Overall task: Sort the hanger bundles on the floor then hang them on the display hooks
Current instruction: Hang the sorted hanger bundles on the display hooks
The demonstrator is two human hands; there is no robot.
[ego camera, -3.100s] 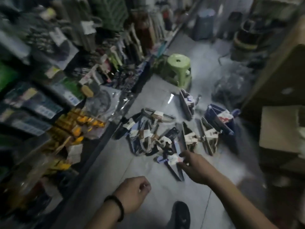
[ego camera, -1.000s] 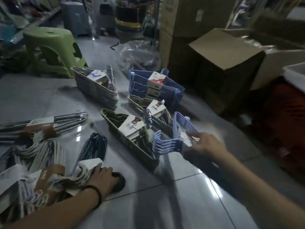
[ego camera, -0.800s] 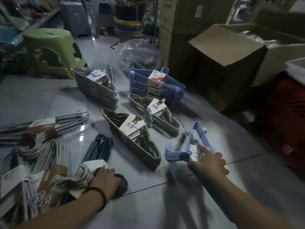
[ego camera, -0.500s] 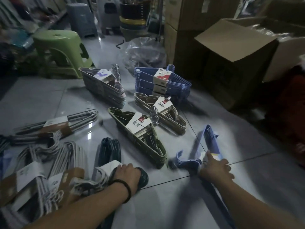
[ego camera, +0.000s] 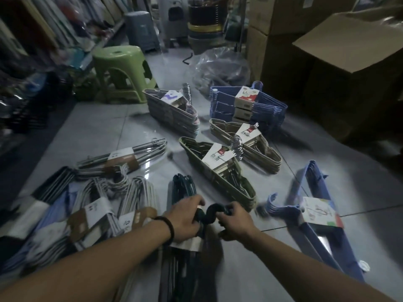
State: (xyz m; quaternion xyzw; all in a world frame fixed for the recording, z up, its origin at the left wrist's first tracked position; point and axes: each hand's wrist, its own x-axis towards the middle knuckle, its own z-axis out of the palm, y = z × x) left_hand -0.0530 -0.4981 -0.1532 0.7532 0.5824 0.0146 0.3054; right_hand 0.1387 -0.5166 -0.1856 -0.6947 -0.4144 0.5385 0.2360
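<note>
Right hand (ego camera: pixel 234 221) has let go of the blue bundle (ego camera: pixel 316 212), which it was setting down half a second ago; that bundle now lies by itself on the floor (ego camera: pixel 98 131) at far right, card label facing up. The right hand has crossed over to join the left hand (ego camera: pixel 185 219) on the dark teal bundle (ego camera: pixel 183 186), at centre just in front of us. Left fingers curl round the bundle's neck, beside its paper band; right fingers wrap round the thick dark hooks; the thumbs are hidden, so we cannot tell how they sit.

We read this as the next pick in the sort: one bundle placed, the teal one about to be lifted or shifted; nothing hung yet; we cannot make out display hooks in the blurred shelving at left.

Materials: teal bundle looks coated, matt, with rounded hooks; blue bundle is flat moulded plastic, triangular, with notched ends. Olive bundle (ego camera: pixel 218 171) and beige bundle (ego camera: pixel 246 144) are slim triangles with bright coiled metal hooks and card sleeves. Grey stack (ego camera: pixel 172 110) and blue stack (ego camera: pixel 246 105) sit behind them, several bundles deep. Wire bundles (ego camera: pixel 122 158) at left are thin, pale and banded in brown card. The floor tiles are glossy and reflective.
</note>
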